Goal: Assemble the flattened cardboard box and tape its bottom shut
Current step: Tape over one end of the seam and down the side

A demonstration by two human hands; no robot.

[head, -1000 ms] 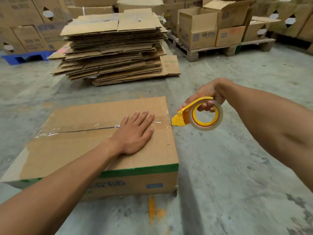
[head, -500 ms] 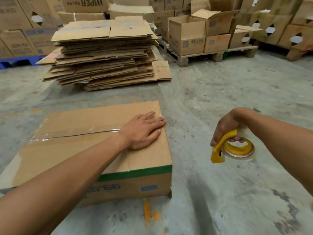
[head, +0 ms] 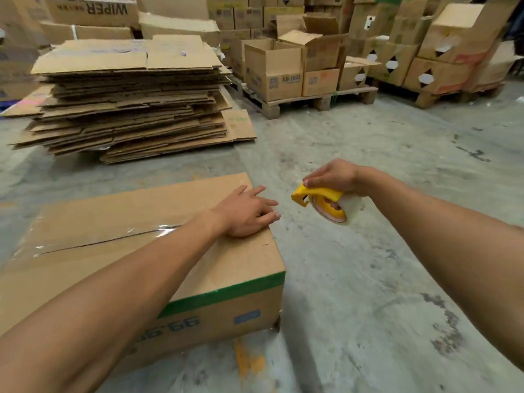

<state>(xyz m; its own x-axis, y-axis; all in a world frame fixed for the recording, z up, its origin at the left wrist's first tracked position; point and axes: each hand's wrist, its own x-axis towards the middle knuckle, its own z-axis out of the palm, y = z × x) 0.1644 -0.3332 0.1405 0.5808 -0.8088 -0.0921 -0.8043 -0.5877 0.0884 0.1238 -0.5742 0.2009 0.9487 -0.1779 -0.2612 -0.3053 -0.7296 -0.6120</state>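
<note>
brown cardboard box (head: 226,265): green edge band, blue print | plastic tape dispenser (head: 317,194): yellow | concrete floor (head: 368,279): grey, orange paint mark

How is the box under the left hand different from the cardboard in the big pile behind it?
The box is folded up into shape, standing on the floor; the pile holds flattened sheets. The box has clear tape along its seam; no tape shows on the pile's top sheet. The box has a green band; the pile shows none. Both are brown cardboard.
</note>
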